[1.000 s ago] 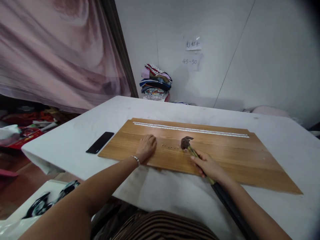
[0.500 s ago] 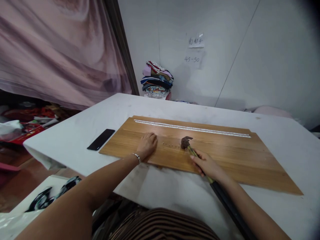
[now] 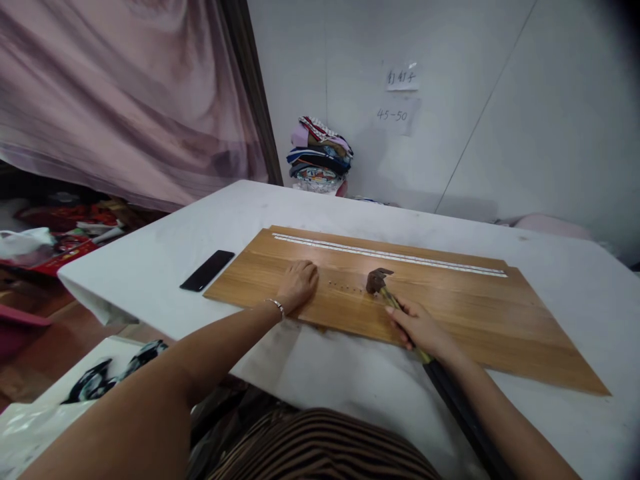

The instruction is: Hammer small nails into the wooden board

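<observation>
My right hand [image 3: 420, 328] is wrapped round the handle of a claw hammer [image 3: 377, 281], whose rusty head is down at the surface of a brown wooden board [image 3: 460, 307]. The handle's lower part is black and runs back along my forearm. Left of the head, several small nails [image 3: 345, 287] stand in a short row in the board. My left hand [image 3: 299, 283] rests palm down on the board, left of the row, holding nothing I can see; its fingertips are partly hidden. Whether the hammer head touches a nail is hidden.
The board lies on a white table [image 3: 170, 240]. Two printed white strips [image 3: 390, 255] run along its far side. A black phone [image 3: 207, 271] lies to its left. Folded cloths [image 3: 320, 157] are piled by the wall, and a pink curtain [image 3: 130, 100] hangs at left.
The view has shifted slightly, so the table and board appear a little further right. Both hands keep about the same places on the board, and the hammer head stays low at the row's right end.
</observation>
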Motion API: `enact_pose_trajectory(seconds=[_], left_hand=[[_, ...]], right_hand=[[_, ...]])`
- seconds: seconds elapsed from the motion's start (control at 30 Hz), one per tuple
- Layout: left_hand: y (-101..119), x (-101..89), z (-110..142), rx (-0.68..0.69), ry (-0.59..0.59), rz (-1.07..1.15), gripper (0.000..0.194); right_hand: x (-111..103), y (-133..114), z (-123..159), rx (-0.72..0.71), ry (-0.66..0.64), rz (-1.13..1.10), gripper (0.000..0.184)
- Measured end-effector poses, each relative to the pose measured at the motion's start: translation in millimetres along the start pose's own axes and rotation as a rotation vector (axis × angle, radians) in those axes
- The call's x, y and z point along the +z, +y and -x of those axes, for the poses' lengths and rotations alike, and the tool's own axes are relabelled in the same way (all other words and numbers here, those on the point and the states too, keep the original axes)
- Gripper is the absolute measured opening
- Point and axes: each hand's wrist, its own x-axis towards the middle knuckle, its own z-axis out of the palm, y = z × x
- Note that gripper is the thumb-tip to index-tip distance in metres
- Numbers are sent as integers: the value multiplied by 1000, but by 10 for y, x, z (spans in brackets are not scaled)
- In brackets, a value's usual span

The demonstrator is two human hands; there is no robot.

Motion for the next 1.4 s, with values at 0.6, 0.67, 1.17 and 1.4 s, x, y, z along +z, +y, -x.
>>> enact_pose_trajectory(seconds=[0.6, 0.67, 1.17, 1.4], left_hand=[[-21, 21, 11, 3, 12, 27, 19], [-20, 29, 13, 0, 14, 21, 20], [-10, 32, 12, -4, 1, 6, 20], [-5, 21, 5, 2, 5, 1, 22]], right_hand=[[11, 27, -3, 21, -28, 23, 33], [9, 43, -3, 17, -39, 30, 33], [0, 5, 24, 31, -35, 44, 36], [-13, 5, 2, 31, -23, 36, 34]])
